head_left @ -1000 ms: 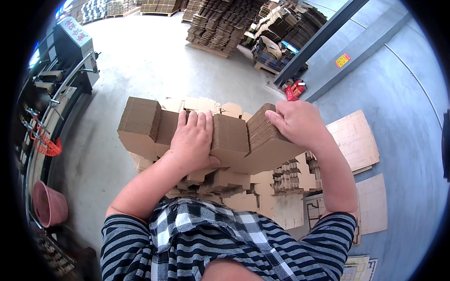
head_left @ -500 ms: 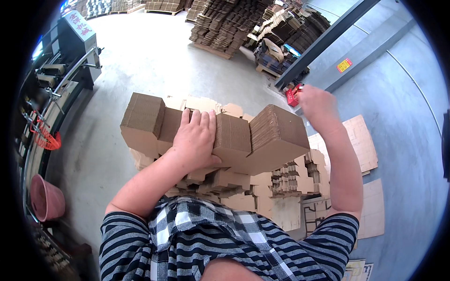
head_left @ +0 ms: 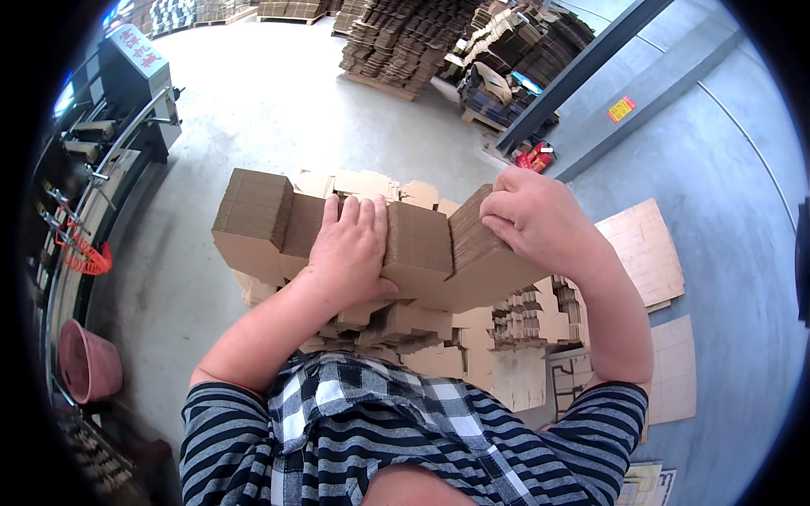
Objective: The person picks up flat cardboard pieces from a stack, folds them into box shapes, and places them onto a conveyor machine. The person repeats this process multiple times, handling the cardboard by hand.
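Cardboard bundle [head_left: 419, 246] stands on edge over the cut-board pile [head_left: 434, 361], long axis left to right — left grip [head_left: 348, 246] clasping its notched middle, right grip [head_left: 540, 218] curled closed at its right end, whether pinching board unclear.

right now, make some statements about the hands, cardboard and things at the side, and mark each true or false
1. The left hand is on the cardboard bundle. True.
2. The right hand is at the bundle's left end. False: it is at the right end.
3. A pink bucket stands toward the picture's left side. True.
4. The coiled hose is green. False: it is orange-red.
5. Both sleeves are striped. True.
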`<state>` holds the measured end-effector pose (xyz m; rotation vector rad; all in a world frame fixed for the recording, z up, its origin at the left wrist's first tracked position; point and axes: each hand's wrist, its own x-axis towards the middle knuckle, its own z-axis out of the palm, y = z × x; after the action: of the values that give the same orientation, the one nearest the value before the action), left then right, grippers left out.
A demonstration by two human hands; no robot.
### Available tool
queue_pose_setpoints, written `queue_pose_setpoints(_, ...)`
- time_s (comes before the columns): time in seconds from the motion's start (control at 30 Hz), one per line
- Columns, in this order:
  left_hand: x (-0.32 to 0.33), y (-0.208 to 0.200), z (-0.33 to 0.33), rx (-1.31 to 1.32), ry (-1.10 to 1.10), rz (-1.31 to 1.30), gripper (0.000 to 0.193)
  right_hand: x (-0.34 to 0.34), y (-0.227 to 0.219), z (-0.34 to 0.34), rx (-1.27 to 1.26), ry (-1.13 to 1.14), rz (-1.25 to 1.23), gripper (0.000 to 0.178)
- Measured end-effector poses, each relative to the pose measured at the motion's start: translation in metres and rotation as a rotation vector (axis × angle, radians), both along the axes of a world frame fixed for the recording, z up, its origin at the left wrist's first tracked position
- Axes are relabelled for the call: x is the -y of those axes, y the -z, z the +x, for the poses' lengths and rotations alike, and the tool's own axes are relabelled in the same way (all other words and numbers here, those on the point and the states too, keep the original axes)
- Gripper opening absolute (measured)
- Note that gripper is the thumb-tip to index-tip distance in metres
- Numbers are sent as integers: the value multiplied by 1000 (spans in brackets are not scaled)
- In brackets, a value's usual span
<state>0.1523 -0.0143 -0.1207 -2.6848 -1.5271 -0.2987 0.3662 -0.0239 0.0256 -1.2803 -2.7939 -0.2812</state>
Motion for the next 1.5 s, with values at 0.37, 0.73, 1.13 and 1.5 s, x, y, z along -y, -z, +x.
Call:
queue_pose_setpoints(0.37, -5, 0, 0, 16, 9, 4, 115, -34, -16, 17, 281, 111, 438, 5)
queue_pose_setpoints(0.73, -4, 3, -1, 13, 6, 22, 115, 2, -5, 26, 33, 294, 21, 13)
queue_pose_setpoints(1.13, -2, -1, 1, 13, 15, 4, 116, -18, -3, 64, 201, 377, 566, 11)
queue_pose_setpoints(1.5, -2, 2, 0, 3, 6, 24, 115, 18, -1, -1, -23, 411, 33, 19)
